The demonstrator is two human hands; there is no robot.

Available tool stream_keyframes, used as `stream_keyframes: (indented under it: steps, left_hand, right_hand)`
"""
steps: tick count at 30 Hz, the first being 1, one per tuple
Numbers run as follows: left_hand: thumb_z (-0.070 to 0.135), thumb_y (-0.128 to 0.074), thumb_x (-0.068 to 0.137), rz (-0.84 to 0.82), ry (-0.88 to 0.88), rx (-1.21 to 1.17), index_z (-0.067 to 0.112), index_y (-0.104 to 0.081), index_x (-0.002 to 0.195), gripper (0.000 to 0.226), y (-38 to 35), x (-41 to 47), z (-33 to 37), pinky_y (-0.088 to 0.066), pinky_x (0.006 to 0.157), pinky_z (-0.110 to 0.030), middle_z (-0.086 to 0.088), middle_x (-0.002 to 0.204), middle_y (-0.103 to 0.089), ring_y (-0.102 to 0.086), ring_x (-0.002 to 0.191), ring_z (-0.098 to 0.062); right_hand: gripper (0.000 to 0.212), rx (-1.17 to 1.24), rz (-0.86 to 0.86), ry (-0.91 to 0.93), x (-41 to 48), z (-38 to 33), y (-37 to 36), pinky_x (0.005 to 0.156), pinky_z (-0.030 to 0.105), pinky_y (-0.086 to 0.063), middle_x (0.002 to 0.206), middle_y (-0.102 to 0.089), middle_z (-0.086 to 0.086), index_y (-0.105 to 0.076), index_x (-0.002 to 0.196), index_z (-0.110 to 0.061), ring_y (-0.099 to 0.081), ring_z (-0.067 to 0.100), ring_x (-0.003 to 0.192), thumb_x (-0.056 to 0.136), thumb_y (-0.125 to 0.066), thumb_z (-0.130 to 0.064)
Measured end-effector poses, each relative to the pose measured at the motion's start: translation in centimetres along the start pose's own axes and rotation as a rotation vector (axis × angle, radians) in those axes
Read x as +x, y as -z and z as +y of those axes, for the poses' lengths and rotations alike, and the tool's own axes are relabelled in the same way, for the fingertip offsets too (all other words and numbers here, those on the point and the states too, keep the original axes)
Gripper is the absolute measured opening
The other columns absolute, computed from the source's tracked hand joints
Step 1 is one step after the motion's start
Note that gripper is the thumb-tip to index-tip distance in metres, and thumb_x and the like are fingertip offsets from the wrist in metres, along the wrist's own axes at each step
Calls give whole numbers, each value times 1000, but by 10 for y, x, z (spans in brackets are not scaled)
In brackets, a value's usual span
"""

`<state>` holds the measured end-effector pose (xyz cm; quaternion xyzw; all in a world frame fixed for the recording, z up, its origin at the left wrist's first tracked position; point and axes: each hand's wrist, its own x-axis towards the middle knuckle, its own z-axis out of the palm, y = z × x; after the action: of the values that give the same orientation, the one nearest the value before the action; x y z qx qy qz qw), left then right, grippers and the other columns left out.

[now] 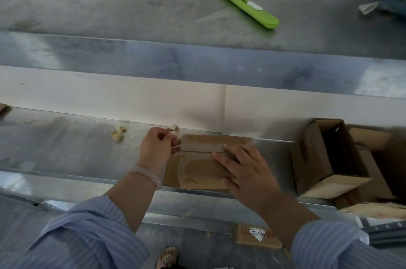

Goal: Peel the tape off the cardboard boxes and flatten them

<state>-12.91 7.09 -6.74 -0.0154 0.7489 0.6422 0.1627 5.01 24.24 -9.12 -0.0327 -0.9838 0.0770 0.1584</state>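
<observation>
Two risks, I judge: the tape strip [174, 129] could snap short or tear paper off the flattened box [197, 165] if yanked, and the box, lying at the near shelf's [66, 148] front edge, could slide. Left hand [157, 148] pinches the strip at the box's left end; right hand [243, 169] presses flat on it, fingers straight
</observation>
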Motion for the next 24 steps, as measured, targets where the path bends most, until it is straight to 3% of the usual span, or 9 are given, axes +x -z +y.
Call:
stream_keyframes:
  steps: [2, 5, 9, 13, 18, 24]
  left_hand:
    - [2, -52, 95, 5, -60, -32, 8, -60, 98, 10, 2, -4, -2, -59, 63, -28, -15, 94, -68, -71, 81, -21]
    - [6, -56, 94, -93, -214, 145, 22, -70, 91, 21, 13, -8, 0, -59, 79, -31, 0, 91, -72, -70, 86, -12]
    - [18, -59, 93, -248, -154, 217, 30, -76, 92, 21, 34, -1, -1, -55, 92, -42, 5, 97, -75, -68, 99, -14]
    - [20, -75, 81, -261, -210, 336, 32, -74, 88, 14, 35, -1, 5, -56, 88, -37, 10, 86, -75, -70, 88, -10]
    - [23, -74, 83, -330, -188, 438, 25, -70, 107, 24, 26, -2, 10, -55, 90, -40, 4, 93, -73, -70, 89, -14]
    - [13, -70, 86, -179, -127, 382, 13, -73, 87, 3, 17, -3, 10, -60, 77, -37, -3, 78, -74, -72, 74, -17]
  right_hand:
    - [63, 1, 1, 3, 0, 0, 0, 107, 42, -37, 137, -48, -5, -50, 138, -36, -42, 23, 125, 77, -67, -41]
    - [63, -2, -17, -4, 0, 0, 0, 107, 43, -39, 139, -48, -5, -49, 139, -37, -41, 23, 126, 78, -64, -41]
    - [62, 11, -26, -12, 0, 0, -1, 103, 44, -43, 140, -47, -5, -48, 139, -37, -41, 24, 126, 78, -59, -43]
    - [63, 19, -23, -7, 0, 1, -1, 104, 46, -43, 140, -47, -6, -48, 139, -38, -41, 23, 126, 77, -61, -42]
    - [60, 15, 7, 10, 1, 1, 0, 103, 43, -44, 136, -50, -5, -52, 135, -36, -41, 22, 124, 77, -65, -46]
    - [57, 17, -8, -18, 10, -2, 9, 96, 43, -46, 125, -55, -9, -55, 130, -38, -48, 22, 114, 82, -50, -67]
